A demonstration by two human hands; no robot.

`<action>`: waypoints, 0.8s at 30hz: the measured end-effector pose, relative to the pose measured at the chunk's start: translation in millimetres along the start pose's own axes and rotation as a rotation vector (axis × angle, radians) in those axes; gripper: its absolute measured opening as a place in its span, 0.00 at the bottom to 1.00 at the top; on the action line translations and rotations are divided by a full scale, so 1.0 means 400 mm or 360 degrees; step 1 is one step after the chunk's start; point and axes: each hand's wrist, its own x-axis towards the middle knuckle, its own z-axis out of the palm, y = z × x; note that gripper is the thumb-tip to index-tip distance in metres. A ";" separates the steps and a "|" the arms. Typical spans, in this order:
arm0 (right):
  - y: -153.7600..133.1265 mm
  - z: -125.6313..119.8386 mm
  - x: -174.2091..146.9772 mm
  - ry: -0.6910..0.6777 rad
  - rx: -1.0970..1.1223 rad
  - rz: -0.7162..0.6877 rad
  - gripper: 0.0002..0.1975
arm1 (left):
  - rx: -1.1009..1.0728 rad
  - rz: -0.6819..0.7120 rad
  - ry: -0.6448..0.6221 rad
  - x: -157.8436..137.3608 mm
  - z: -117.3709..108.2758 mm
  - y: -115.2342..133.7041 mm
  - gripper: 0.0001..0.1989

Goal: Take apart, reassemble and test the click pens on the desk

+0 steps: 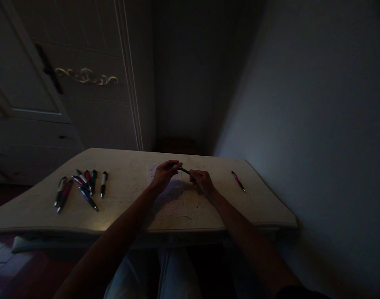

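1. Centre of frame: my left hand (166, 173) and my right hand (203, 182) meet over the table (124, 166), both with fingers pinched on one slim green pen (185, 170)
2. Pen lies slantwise between them, higher end in my left fingertips, lower end in my right; only a short green stretch shows, the rest hidden by fingers
3. Below my left hand, at centre: a sheet of paper (171, 203) with writing, too dim to read
4. Left of frame: a loose group of pens (88, 176), pink, green and pale ones among them; a blue pen (88, 198) at its lower edge, a white-and-black pen (103, 185) just apart on its right
5. Right of my right hand, well apart: a single purple-and-black pen (238, 182), lying aslant
6. Upper left: pale cabinet (99, 112) with a scroll ornament (87, 77); right side: bare wall (302, 104), light poor throughout
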 end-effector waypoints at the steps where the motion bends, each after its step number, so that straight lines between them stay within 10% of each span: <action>1: -0.006 0.001 -0.004 -0.0001 0.0014 0.0024 0.26 | -0.0015 -0.0009 -0.0019 -0.001 0.000 0.001 0.21; 14: -0.006 0.001 -0.007 -0.0294 0.0300 0.0329 0.28 | -0.0043 0.0015 -0.0023 -0.002 -0.003 0.008 0.20; 24: 0.019 -0.027 0.033 0.0020 0.0187 -0.0119 0.28 | -0.0285 -0.0049 0.0397 0.020 -0.033 0.019 0.20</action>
